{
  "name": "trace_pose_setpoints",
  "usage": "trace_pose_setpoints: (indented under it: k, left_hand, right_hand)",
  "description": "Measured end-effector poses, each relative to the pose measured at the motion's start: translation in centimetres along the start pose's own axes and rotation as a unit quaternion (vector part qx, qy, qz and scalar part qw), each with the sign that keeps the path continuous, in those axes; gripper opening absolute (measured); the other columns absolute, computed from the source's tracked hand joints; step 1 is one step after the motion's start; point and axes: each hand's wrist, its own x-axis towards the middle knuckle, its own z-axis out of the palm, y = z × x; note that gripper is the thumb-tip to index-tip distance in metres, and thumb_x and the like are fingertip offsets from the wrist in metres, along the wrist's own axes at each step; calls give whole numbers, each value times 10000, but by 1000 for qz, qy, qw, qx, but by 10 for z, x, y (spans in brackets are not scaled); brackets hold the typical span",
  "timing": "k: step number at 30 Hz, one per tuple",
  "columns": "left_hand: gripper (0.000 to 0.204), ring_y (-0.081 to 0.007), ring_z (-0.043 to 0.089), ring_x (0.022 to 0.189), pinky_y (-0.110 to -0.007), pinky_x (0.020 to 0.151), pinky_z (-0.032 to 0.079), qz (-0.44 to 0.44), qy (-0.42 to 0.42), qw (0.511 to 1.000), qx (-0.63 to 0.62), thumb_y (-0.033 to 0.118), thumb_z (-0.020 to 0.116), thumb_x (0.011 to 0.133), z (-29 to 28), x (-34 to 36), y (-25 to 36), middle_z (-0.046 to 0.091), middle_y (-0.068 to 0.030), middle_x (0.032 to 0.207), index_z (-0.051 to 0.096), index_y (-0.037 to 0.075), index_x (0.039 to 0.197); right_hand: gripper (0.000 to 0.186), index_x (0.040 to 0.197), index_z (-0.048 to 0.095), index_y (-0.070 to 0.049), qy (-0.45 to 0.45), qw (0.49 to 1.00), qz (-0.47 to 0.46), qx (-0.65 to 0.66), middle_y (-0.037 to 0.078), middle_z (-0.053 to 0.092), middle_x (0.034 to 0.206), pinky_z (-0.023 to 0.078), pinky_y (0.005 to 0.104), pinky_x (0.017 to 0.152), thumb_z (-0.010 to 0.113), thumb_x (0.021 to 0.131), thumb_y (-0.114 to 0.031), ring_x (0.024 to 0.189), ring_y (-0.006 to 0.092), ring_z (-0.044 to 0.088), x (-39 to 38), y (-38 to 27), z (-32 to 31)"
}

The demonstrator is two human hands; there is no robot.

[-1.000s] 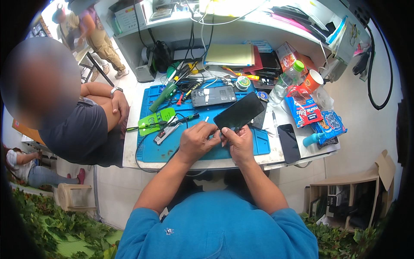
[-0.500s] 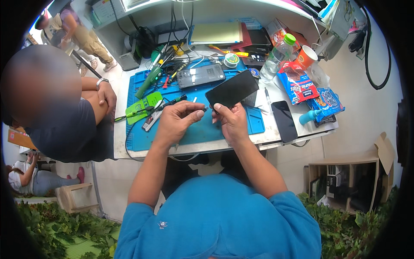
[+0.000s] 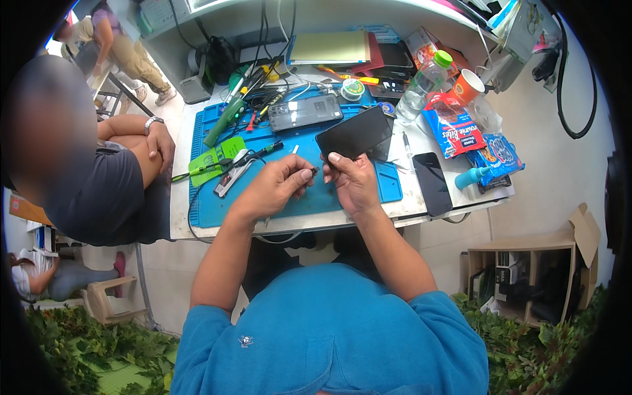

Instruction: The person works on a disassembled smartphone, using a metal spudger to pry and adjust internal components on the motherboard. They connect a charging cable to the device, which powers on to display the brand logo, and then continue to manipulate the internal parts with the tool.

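Observation:
My right hand (image 3: pixel 357 184) grips a black phone (image 3: pixel 355 137) by its near left end, thumb on top, with the dark face tilted up. Just left of it, my left hand (image 3: pixel 280 184) pinches a tiny dark piece (image 3: pixel 315 170) between thumb and fingertips; its kind is too small to make out. Both hands are over the blue work mat (image 3: pixel 243 212). Behind them on the mat lies a grey phone (image 3: pixel 305 112). Left of my left hand are a bright green card (image 3: pixel 216 164) and a dark pen-like tool (image 3: pixel 264 151).
Another phone (image 3: pixel 432 184) lies right of the mat. Beyond it stand a bottle with green cap (image 3: pixel 424 85), an orange cup (image 3: pixel 468 87), snack packs (image 3: pixel 454 125) and a small teal bottle (image 3: pixel 472 176). A solder spool (image 3: pixel 352 89) sits behind. A seated person (image 3: pixel 112 178) leans at the left edge.
My left hand has turned slightly, and the dark piece at its fingertips shows more clearly. The phone in my right hand has barely shifted. The seated person has moved a little left.

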Motion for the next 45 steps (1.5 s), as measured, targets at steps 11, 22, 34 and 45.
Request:
trace_pose_setpoints:
  k: [11,22,34,45]
  left_hand:
    - [200,-142,756,938,-287,866,610,167,187,956,151,57,846,918,16,6,2,769,-73,1014,773,-24,1086]
    - [175,-151,754,873,-285,796,612,200,201,929,237,22,850,883,19,1,14,776,-94,990,807,-3,1052]
    - [146,-243,750,825,-330,695,590,276,240,890,274,-14,816,860,32,2,15,765,-121,936,794,7,1002]
    - [149,-220,739,809,-317,688,574,319,262,862,294,-8,840,866,34,6,2,770,-122,938,797,6,1008]
  right_hand:
    - [214,1155,713,7,-7,999,26,26,121,773,995,566,313,655,743,955,-64,810,185,727,2,-3,-2]
    - [168,1108,733,2,-12,1000,20,16,94,775,962,565,314,642,756,952,-56,794,197,748,1,-1,-3]
    - [106,1075,730,0,-11,999,27,25,93,764,915,557,301,617,705,982,-45,771,186,739,3,0,-6]
    - [105,958,740,55,-4,1000,19,-3,151,751,852,562,295,645,735,972,-49,773,190,730,3,0,0]
